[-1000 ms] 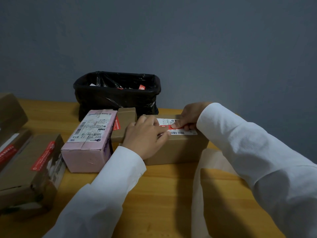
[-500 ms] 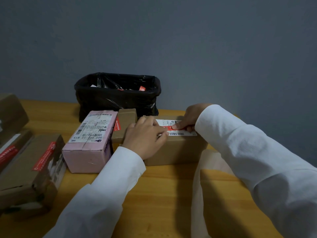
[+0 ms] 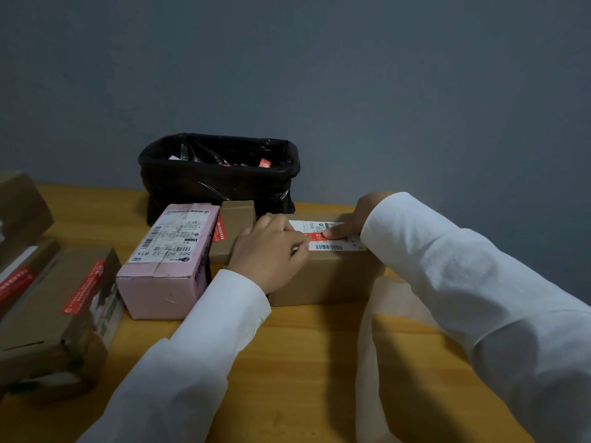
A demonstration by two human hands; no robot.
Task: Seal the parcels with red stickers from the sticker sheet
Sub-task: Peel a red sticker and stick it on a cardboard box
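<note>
A brown parcel (image 3: 332, 276) with a white shipping label lies at the table's middle. A red sticker (image 3: 331, 238) runs across its top, over the label. My left hand (image 3: 271, 247) rests curled on the parcel's left end, fingertips at the sticker's left end. My right hand (image 3: 355, 219) reaches in from the right, one fingertip pressed flat on the sticker. A pale sheet (image 3: 380, 340) lies on the table under my right sleeve; no stickers show on it.
A pink parcel (image 3: 166, 260) and a small brown box (image 3: 235, 225) with a red sticker stand just left of my left hand. More stickered brown parcels (image 3: 54, 314) sit at the far left. A black-lined bin (image 3: 217, 174) stands behind, against the grey wall.
My right fingertip has slid to the right along the red sticker, so more of the red strip shows. My left hand has stayed on the parcel.
</note>
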